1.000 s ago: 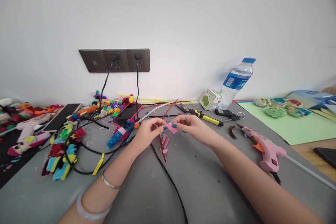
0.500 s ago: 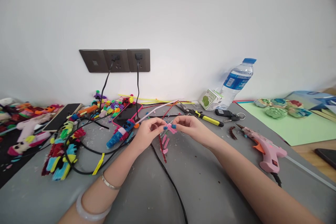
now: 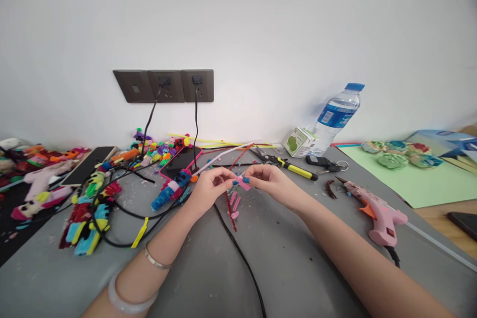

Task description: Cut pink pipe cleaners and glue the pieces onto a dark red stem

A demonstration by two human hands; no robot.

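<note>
Between my two hands is a small pink fuzzy piece (image 3: 244,184) that looks like bent pipe cleaner. My left hand (image 3: 213,188) pinches its left side between thumb and forefinger. From the other side, my right hand (image 3: 269,182) is closed on it in the same kind of pinch. Just below, on the grey table, lie a few short pink pieces (image 3: 235,202). A red pipe cleaner (image 3: 230,208) runs beside them, and part of it passes behind my left fingertips. The exact shape of the held piece is partly covered by my fingers.
Yellow-handled pliers (image 3: 298,168), keys (image 3: 328,163), a juice box (image 3: 298,142) and a leaning water bottle (image 3: 337,114) are behind my right hand. A pink glue gun (image 3: 383,216) lies to the right. Colourful pipe-cleaner figures (image 3: 89,228), phones (image 3: 182,161) and black cables (image 3: 242,253) spread leftward.
The pink piece has shifted very slightly between my fingertips and looks a little more compact. Both hands stay in nearly the same place.
</note>
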